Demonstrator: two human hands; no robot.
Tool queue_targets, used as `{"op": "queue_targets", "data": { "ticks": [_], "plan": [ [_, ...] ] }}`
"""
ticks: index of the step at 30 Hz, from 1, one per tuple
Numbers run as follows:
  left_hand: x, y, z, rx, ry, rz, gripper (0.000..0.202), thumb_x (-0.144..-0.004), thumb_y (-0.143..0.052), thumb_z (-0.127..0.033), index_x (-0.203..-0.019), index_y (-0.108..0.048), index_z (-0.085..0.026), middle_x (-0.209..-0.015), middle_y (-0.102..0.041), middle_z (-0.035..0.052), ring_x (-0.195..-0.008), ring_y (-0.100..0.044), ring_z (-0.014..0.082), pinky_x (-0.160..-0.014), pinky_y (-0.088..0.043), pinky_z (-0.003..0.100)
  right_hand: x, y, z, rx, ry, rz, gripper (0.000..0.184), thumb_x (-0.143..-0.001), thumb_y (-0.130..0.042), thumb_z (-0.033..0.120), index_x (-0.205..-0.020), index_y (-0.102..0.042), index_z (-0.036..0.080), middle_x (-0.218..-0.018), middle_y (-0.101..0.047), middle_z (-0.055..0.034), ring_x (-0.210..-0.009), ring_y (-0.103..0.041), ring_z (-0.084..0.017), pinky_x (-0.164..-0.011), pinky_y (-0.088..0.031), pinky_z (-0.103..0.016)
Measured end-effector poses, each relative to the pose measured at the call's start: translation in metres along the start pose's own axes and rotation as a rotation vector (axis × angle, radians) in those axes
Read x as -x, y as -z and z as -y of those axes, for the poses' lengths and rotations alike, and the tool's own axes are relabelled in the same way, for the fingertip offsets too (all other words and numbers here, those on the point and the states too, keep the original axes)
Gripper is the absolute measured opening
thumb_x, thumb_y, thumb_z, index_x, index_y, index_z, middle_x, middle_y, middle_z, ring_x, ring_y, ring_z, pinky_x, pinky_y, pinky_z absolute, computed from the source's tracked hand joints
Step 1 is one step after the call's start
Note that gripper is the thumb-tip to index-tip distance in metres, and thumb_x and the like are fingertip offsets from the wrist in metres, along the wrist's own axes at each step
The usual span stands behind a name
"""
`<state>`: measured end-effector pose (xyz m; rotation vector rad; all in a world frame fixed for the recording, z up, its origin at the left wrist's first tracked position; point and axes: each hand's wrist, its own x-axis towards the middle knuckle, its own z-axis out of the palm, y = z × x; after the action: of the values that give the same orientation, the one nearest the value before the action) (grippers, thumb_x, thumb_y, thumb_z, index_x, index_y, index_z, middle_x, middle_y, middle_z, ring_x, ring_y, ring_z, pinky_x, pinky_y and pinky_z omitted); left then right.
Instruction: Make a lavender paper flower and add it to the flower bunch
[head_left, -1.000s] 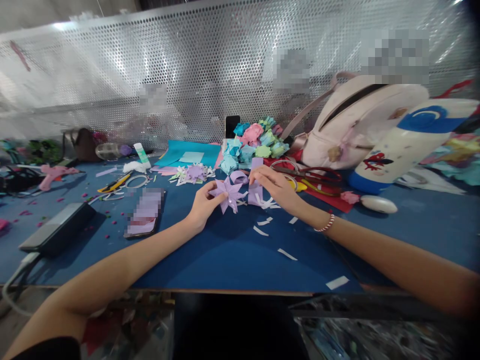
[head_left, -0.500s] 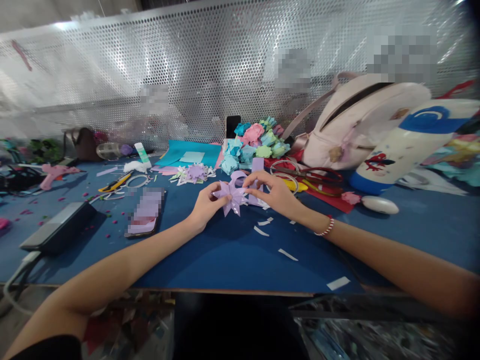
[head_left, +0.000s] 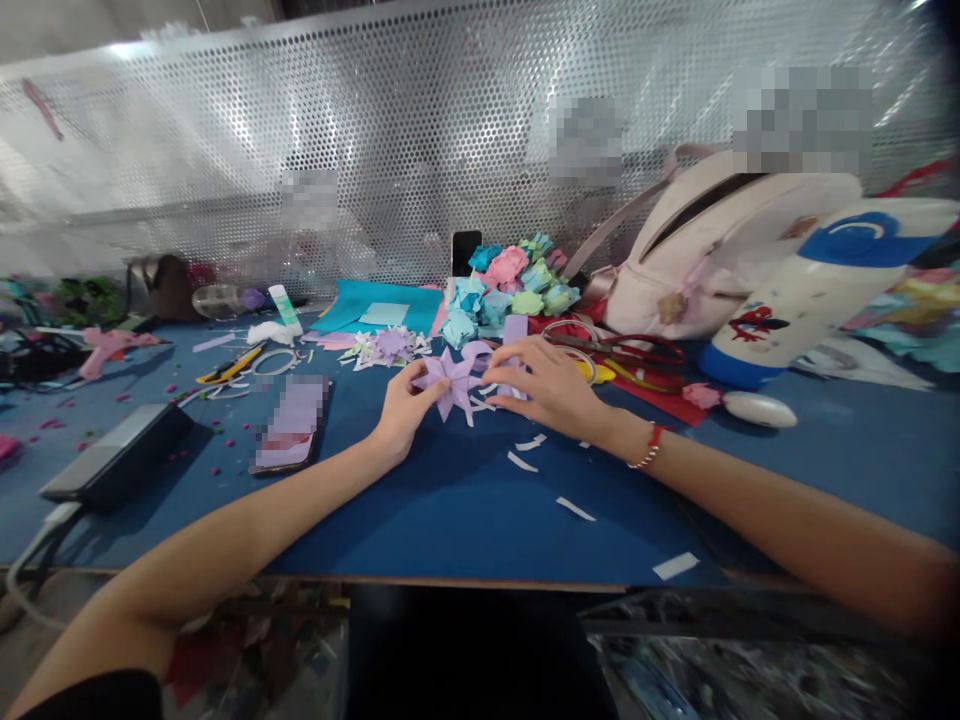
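Note:
My left hand (head_left: 405, 408) pinches a purple paper flower (head_left: 448, 384) with pointed petals, its thumb lying near the centre. At the flower's right side is my right hand (head_left: 544, 385), fingers curved and the fingertips a little apart beside a petal tip. Whether they touch that petal is hard to tell. A curled purple paper strip (head_left: 477, 352) and a flat purple paper piece (head_left: 516, 328) lie just behind, partly covered by my right hand. Another purple paper flower (head_left: 393, 345) rests on white and green cut paper farther back.
Folded paper flowers (head_left: 517, 285) are heaped at the back. On the left are a phone (head_left: 292, 425), a power bank (head_left: 116, 460), a utility knife (head_left: 229, 366) and a pink glue gun (head_left: 112, 350). Right stand a backpack (head_left: 720, 240) and a large bottle (head_left: 802, 300). White paper scraps (head_left: 576, 508) lie in front.
The purple flower has shifted slightly left and up with my left hand, and its face has turned. My right hand's fingertips have spread from a pinch.

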<state>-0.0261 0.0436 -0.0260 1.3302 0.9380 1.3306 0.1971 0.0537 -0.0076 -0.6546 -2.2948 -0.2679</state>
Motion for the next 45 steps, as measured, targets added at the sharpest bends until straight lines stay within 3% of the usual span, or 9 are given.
{"op": "queue_targets", "data": {
  "ticks": [4, 14, 19, 24, 26, 31, 38, 45],
  "plan": [
    [0.0, 0.0, 0.002, -0.007, 0.003, 0.014, 0.031, -0.07, -0.075, -0.033, -0.094, -0.065, -0.016, -0.091, -0.066, 0.0039, -0.081, -0.06, 0.0158, -0.071, -0.047, 0.025, 0.001, -0.001, -0.004, 0.19, 0.111, 0.05, 0.013, -0.096, -0.057, 0.027, -0.106, -0.066, 0.026, -0.106, -0.066, -0.0067, -0.103, -0.056, -0.026, -0.085, -0.045, -0.04],
    [0.0, 0.0, 0.004, -0.016, -0.022, 0.049, 0.034, -0.071, -0.074, -0.03, -0.1, -0.065, -0.014, -0.097, -0.067, 0.005, -0.086, -0.061, 0.0166, -0.077, -0.047, 0.026, -0.002, 0.001, 0.0, 0.094, 0.076, 0.03, 0.017, -0.098, -0.053, 0.033, -0.097, -0.067, 0.023, -0.098, -0.069, -0.006, -0.097, -0.057, -0.023, -0.084, -0.046, -0.038],
    [0.0, -0.001, 0.002, -0.052, -0.045, 0.041, 0.033, -0.072, -0.073, -0.029, -0.1, -0.066, -0.014, -0.097, -0.067, 0.0051, -0.087, -0.061, 0.0172, -0.078, -0.047, 0.026, -0.003, -0.002, 0.004, -0.118, -0.07, 0.006, 0.014, -0.097, -0.055, 0.032, -0.092, -0.064, 0.023, -0.093, -0.069, -0.006, -0.094, -0.057, -0.024, -0.085, -0.046, -0.04],
    [0.002, -0.002, -0.002, -0.072, -0.053, 0.033, 0.032, -0.072, -0.073, -0.029, -0.1, -0.066, -0.014, -0.094, -0.067, 0.0041, -0.084, -0.061, 0.0168, -0.077, -0.047, 0.027, -0.005, -0.01, 0.005, -0.531, -0.415, -0.057, 0.016, -0.088, -0.065, 0.035, -0.088, -0.057, 0.021, -0.087, -0.063, -0.0036, -0.079, -0.059, -0.019, -0.068, -0.049, -0.033],
    [0.003, -0.002, -0.003, -0.061, -0.049, 0.033, 0.031, -0.072, -0.073, -0.029, -0.099, -0.065, -0.015, -0.093, -0.067, 0.0037, -0.084, -0.061, 0.0166, -0.076, -0.047, 0.026, -0.005, -0.011, 0.003, -0.688, -0.504, -0.057, 0.017, -0.088, -0.063, 0.036, -0.088, -0.056, 0.021, -0.087, -0.062, -0.0035, -0.082, -0.06, -0.018, -0.069, -0.05, -0.033],
    [0.004, -0.002, -0.003, -0.061, -0.042, 0.037, 0.03, -0.072, -0.074, -0.03, -0.096, -0.065, -0.015, -0.092, -0.067, 0.0035, -0.082, -0.061, 0.0165, -0.076, -0.047, 0.026, -0.004, -0.011, 0.002, -0.741, -0.535, -0.056, 0.02, -0.092, -0.056, 0.041, -0.095, -0.057, 0.02, -0.094, -0.063, -0.0057, -0.091, -0.061, -0.02, -0.076, -0.05, -0.035],
    [0.006, -0.003, -0.006, -0.168, -0.13, 0.116, 0.03, -0.076, -0.072, -0.032, -0.101, -0.063, -0.017, -0.093, -0.065, 0.0035, -0.081, -0.06, 0.0166, -0.07, -0.046, 0.025, -0.003, -0.016, 0.018, -0.736, -0.583, 0.064, 0.033, -0.086, -0.064, 0.042, -0.11, -0.053, 0.023, -0.117, -0.06, -0.0093, -0.093, -0.062, -0.02, -0.07, -0.053, -0.033],
    [0.012, -0.005, -0.009, -0.37, -0.25, 0.199, 0.03, -0.079, -0.068, -0.025, -0.108, -0.063, -0.018, -0.094, -0.062, 0.0036, -0.082, -0.06, 0.0165, -0.071, -0.046, 0.024, -0.005, -0.014, 0.03, -0.844, -0.592, 0.091, 0.024, -0.083, -0.063, 0.037, -0.099, -0.053, 0.021, -0.098, -0.061, -0.0045, -0.088, -0.061, -0.02, -0.069, -0.052, -0.032]
  ]
}}
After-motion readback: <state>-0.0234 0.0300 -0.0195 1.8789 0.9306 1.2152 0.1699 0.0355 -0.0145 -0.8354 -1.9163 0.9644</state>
